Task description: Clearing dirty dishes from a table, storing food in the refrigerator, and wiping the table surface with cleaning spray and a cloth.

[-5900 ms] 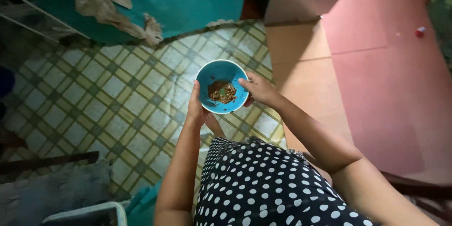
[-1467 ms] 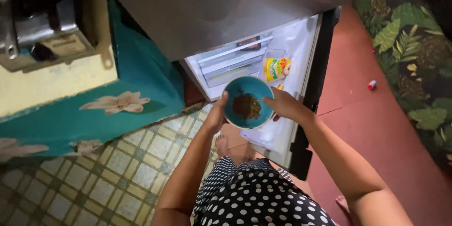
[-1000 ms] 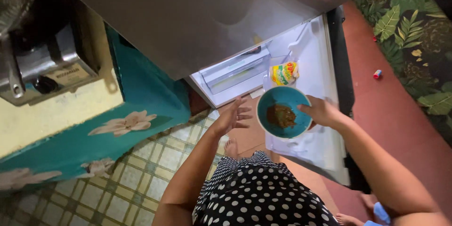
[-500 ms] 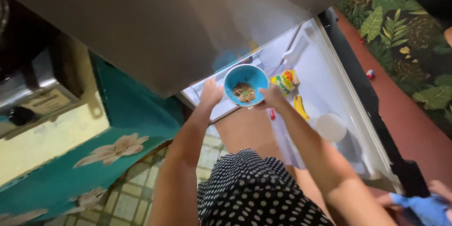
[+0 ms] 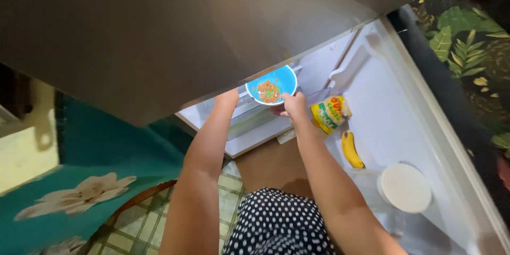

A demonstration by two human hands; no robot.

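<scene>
A blue bowl (image 5: 279, 81) with brown food in it sits partly under the grey top of an open fridge (image 5: 159, 32). My right hand (image 5: 289, 107) grips the bowl's near rim. My left hand (image 5: 228, 97) reaches in beside the bowl's left edge; its fingers are hidden under the fridge top, so I cannot tell if it touches the bowl. Pale shelves (image 5: 249, 127) lie just below the bowl.
The open fridge door (image 5: 404, 122) holds a yellow packet (image 5: 329, 114), a banana (image 5: 350, 150) and a white round lid (image 5: 405, 187). A teal flowered cloth (image 5: 79, 196) hangs at left. Checked tiles (image 5: 138, 234) cover the floor; a leaf-patterned fabric (image 5: 467, 48) lies at right.
The bowl has moved further into the fridge, held by my right hand. My left hand went from the shelf edge to deeper under the top. The view has tilted closer over the door.
</scene>
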